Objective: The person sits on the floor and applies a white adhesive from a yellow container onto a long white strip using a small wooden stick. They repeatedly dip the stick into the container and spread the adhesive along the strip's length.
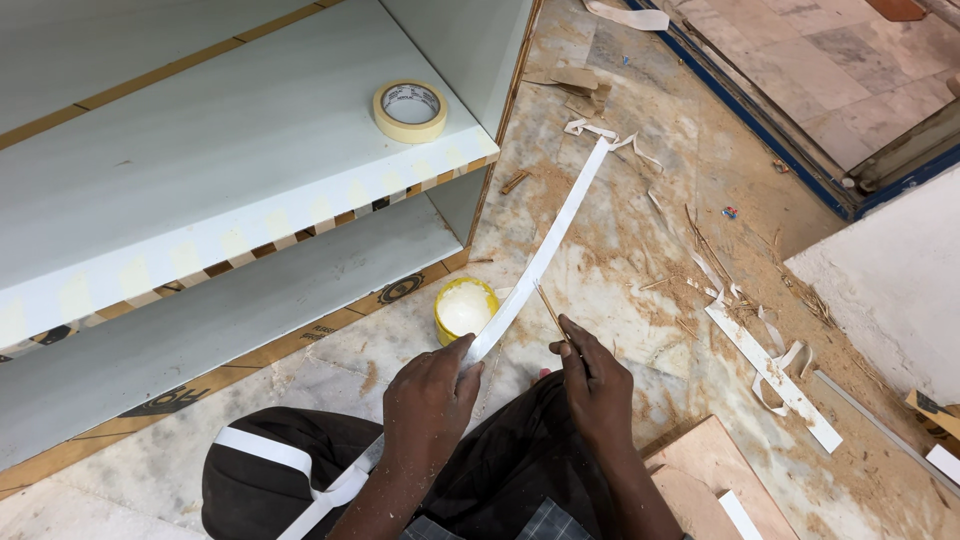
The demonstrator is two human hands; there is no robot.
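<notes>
My left hand (pixel 428 398) grips a long white edge-banding strip (pixel 545 252) that runs from my lap up and away across the floor. My right hand (pixel 592 378) pinches a thin wooden stick (pixel 549 308), whose tip rests against the strip. An open yellow tub of white glue (pixel 465 309) sits on the floor just left of the strip, beside my left hand. The strip's loose end curls over my dark trouser leg (pixel 270 470).
A white laminated shelf unit (pixel 200 190) lies on its side at left, with a roll of masking tape (pixel 410 110) on top. White strip offcuts (pixel 770 370), sawdust and wood scraps litter the marble floor. A plywood piece (pixel 710 470) lies at lower right.
</notes>
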